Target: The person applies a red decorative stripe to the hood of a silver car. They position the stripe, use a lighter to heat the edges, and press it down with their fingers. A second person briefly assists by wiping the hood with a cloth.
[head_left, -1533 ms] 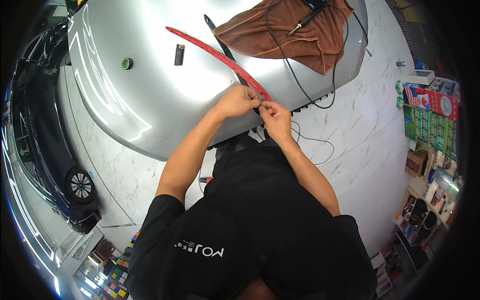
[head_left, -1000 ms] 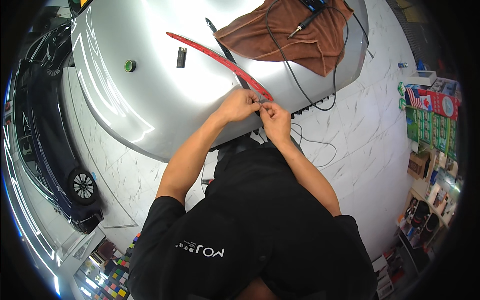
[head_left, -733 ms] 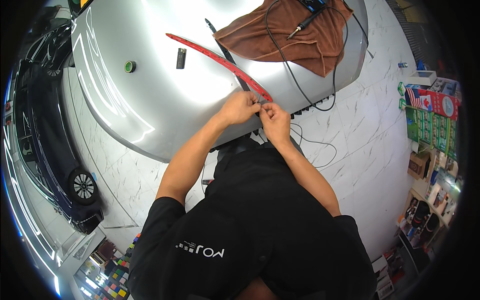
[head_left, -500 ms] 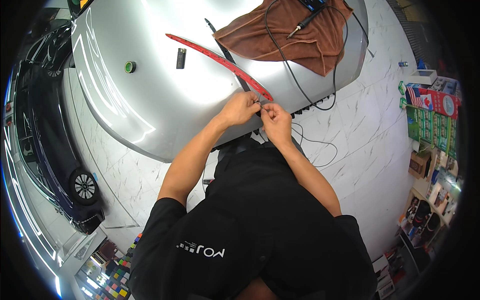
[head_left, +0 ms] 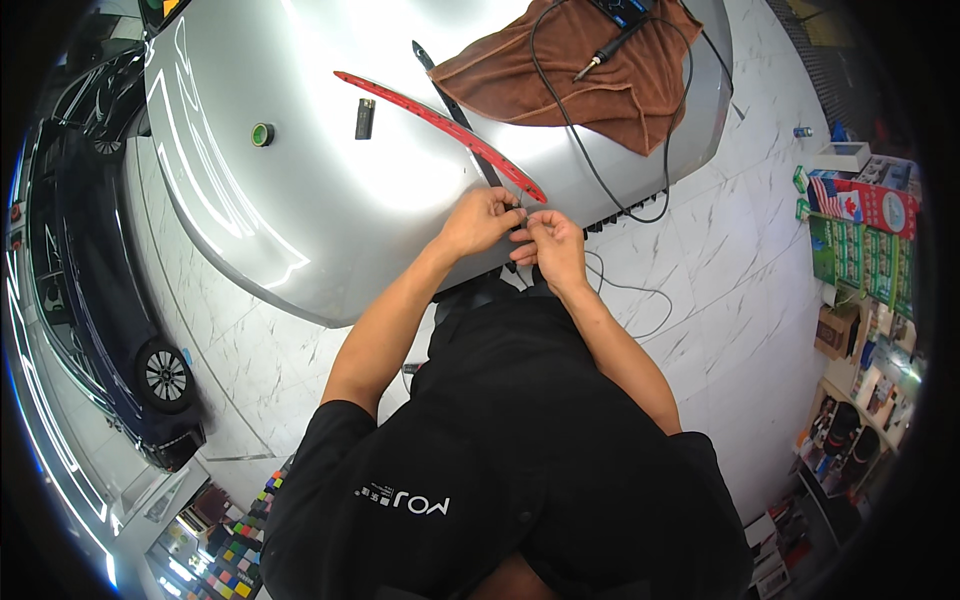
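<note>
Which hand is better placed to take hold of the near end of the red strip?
Probably the left hand: its fingers are already at the near end of the red strip. The right hand sits just beside it, slightly farther off.

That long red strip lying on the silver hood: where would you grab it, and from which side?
Probably grip the red strip at its near end, where the left hand and right hand already meet it. It is thin and lies flat across the silver hood, so pinch its two long edges from above. Farther up, a black strip crosses it.
</note>
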Motion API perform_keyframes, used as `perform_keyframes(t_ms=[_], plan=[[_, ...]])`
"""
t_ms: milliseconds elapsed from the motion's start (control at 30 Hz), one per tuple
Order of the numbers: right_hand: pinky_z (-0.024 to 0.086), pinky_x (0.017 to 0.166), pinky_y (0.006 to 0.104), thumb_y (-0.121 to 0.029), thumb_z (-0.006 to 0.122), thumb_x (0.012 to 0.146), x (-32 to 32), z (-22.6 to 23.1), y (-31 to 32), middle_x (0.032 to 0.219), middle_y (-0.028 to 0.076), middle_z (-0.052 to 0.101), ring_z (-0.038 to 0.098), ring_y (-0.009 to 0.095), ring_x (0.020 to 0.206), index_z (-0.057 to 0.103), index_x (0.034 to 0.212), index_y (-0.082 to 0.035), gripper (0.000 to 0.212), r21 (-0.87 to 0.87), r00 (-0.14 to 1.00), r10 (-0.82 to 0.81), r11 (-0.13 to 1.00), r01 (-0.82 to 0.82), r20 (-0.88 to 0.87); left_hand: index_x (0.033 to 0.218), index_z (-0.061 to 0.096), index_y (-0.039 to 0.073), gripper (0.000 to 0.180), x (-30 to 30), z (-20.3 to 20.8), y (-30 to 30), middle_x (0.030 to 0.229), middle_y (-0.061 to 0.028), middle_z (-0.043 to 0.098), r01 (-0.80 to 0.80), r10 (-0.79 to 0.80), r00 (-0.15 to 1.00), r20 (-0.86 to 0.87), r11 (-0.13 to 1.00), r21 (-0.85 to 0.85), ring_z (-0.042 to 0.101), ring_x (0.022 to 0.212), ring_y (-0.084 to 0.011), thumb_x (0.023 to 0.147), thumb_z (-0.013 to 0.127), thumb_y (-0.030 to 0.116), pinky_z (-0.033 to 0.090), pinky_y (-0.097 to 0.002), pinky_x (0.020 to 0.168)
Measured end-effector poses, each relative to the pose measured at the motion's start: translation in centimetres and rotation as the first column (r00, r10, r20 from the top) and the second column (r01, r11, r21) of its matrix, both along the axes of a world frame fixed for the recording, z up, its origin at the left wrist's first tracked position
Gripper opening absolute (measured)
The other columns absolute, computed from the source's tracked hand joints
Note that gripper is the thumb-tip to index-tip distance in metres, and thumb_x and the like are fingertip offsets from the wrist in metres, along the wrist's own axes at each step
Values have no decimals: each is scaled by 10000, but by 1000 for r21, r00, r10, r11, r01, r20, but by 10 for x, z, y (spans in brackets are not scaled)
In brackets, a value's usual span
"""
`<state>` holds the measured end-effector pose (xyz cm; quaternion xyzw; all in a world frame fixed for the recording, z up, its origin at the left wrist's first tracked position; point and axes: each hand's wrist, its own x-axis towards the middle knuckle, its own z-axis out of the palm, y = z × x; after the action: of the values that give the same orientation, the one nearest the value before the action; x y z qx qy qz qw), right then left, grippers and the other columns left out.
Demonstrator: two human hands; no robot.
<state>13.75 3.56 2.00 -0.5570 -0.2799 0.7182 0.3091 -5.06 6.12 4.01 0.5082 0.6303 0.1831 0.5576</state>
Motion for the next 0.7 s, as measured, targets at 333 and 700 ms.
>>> perform_keyframes(t_ms=[333, 700], plan=[[662, 614, 327, -116, 549, 1161, -2, 3, 0, 1067, 240, 787, 807, 260, 733, 553, 1252, 39, 179, 6, 1000, -11, 1000, 11, 7, 1087, 792, 16, 142, -4, -24, -2, 736, 62, 641, -47, 69, 970, 233, 994, -99, 495, 645, -36, 1005, 768, 130, 402, -257, 591], [530, 475, 291, -207, 540, 1186, -7, 13, -3, 863, 157, 785, 688, 172, 529, 554, 1260, 11, 232, 115, 966, 71, 988, -102, 249, 1013, 758, 23, 169, 4, -19, -9, 671, 50, 589, -39, 39, 992, 118, 999, 3, 475, 605, -51, 954, 806, 174, 400, -293, 570]])
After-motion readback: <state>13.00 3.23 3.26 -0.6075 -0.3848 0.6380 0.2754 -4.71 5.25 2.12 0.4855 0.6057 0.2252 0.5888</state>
